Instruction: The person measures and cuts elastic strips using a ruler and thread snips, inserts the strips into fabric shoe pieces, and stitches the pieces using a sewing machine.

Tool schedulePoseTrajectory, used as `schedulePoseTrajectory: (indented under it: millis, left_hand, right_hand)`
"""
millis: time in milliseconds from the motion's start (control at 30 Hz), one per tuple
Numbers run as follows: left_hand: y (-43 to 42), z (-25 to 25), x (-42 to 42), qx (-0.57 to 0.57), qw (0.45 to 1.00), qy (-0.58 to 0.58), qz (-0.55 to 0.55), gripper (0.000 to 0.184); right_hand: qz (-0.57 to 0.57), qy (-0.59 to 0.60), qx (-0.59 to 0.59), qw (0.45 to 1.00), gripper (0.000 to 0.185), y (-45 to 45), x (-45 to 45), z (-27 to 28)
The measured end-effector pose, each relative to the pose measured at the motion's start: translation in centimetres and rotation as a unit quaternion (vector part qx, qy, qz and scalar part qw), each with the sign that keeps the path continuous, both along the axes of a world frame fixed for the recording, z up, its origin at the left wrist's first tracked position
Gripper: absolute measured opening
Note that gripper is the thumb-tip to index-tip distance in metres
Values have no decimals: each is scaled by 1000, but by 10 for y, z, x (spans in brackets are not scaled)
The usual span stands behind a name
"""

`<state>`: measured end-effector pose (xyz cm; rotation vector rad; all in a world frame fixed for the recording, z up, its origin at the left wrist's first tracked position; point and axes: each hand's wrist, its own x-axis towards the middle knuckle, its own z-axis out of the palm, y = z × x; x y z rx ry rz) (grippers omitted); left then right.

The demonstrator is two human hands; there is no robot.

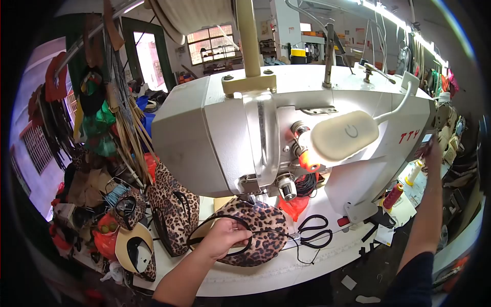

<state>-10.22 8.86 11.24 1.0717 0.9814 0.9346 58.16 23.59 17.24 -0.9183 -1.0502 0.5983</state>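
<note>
My left hand (pixel 225 238) is closed in a pinch on the black edging of a leopard-print fabric piece (pixel 266 230), which looks like a shoe upper. This piece lies under the needle area of a white sewing machine (pixel 225 123). A thin black cord trails from it to the right. My right hand (pixel 434 147) reaches to the machine's far right end, at a small control panel (pixel 426 138); its fingers are too unclear to read. Black-handled scissors (pixel 315 233) lie just right of the piece.
More leopard-print pieces (pixel 174 210) are stacked at left, near a red bag (pixel 105 236). A dark red thread spool (pixel 393 196) and a yellowish spool (pixel 413 173) stand at right. A white lamp (pixel 344 134) hangs before the machine. Straps (pixel 130 133) dangle at far left.
</note>
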Motion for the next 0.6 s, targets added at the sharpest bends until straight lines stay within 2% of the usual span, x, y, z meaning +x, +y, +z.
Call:
schedulePoseTrajectory:
  millis: [33,67,100,133,200,233,267,333,367,400,433,500,600]
  left_hand:
    - [1,0,1,-3,1000,9,-4,19]
    - [2,1,1,-6,1000,18,-8,18]
    - [4,3,2,-5,1000,19,-8,18]
    - [7,5,3,-2,1000,7,0,18]
    - [14,9,0,-19,1000,-7,3,18]
    - [20,13,-2,-13,1000,7,-21,19]
    - [24,20,1,-13,1000,-5,-2,19]
    - [37,22,4,-3,1000,-11,17,19]
    - [42,21,4,-2,1000,-12,17,19]
    - [46,21,6,-1,999,-9,42,16]
    - [50,21,6,0,998,-5,67,13]
    - [53,20,5,1,998,-8,68,13]
    - [55,20,3,-14,999,-17,49,14]
  right_hand:
    - [-134,-61,95,984,32,28,7,-58]
    - [-354,-285,-133,881,28,27,7,-100]
    - [-281,-236,-79,927,26,-7,-53,-99]
    - [-319,-170,-63,930,26,-18,-74,-110]
    - [-407,-129,14,904,30,-53,-132,-98]
    - [-437,-101,-6,894,30,-78,-171,-79]
    - [-426,-85,35,900,27,-93,-202,-74]
    - [-313,-46,176,932,16,-113,-279,-70]
    - [-230,-198,265,915,6,-118,-303,-77]
    - [-128,-314,293,894,13,-128,-338,-62]
    - [-91,-429,292,850,17,-132,-372,-51]
    - [8,-446,300,843,24,-123,-425,-46]
    - [29,-449,272,851,32,-115,-458,-36]
